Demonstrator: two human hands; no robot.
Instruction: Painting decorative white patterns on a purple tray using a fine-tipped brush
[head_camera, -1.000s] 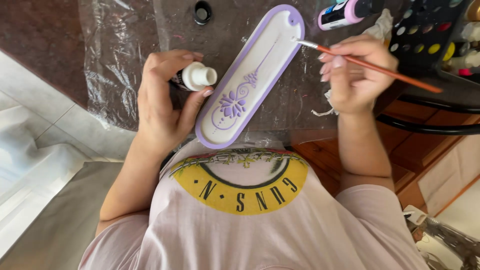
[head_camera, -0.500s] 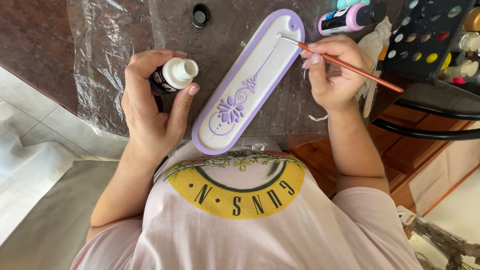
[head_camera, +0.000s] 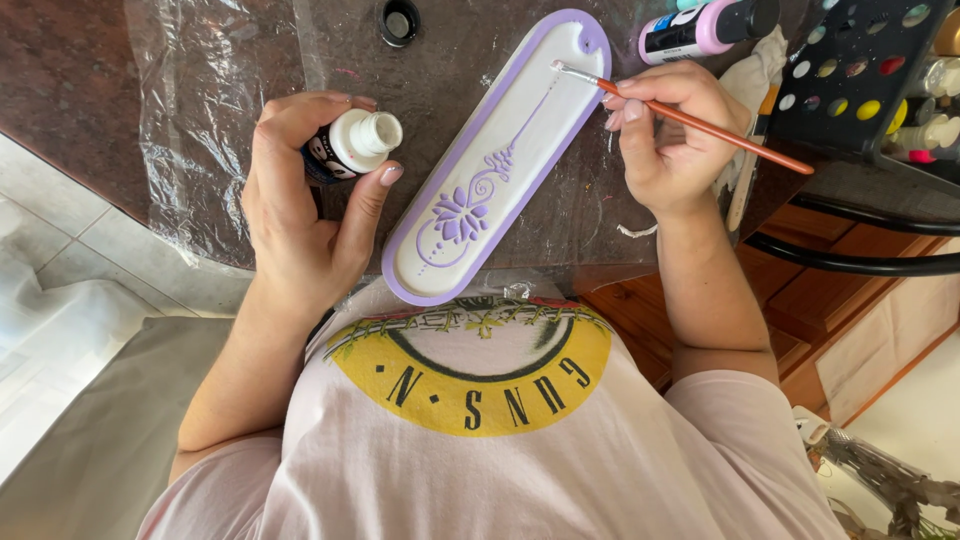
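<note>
My left hand (head_camera: 300, 210) grips a small open white paint bottle (head_camera: 352, 143) with a dark label, held upright to the left of the tray. A long oval white tray (head_camera: 545, 120) with a lilac rim and a lilac flower design lies diagonally on the table in front of me. My right hand (head_camera: 670, 135) holds a thin orange-handled paintbrush (head_camera: 700, 118). The brush's bristle tip rests on the tray's upper end, near the top of the painted stem line.
Clear plastic sheeting (head_camera: 190, 110) covers the dark table. A black bottle cap (head_camera: 399, 21) lies beyond the tray. A lilac paint bottle (head_camera: 705, 27) lies at the top right, next to a dark rack of paint pots (head_camera: 870, 70). A white rag (head_camera: 748, 75) sits behind my right hand.
My left hand has lifted the bottle slightly and turned its opening more toward me. The right hand has brought the brush tip onto the tray's upper end.
</note>
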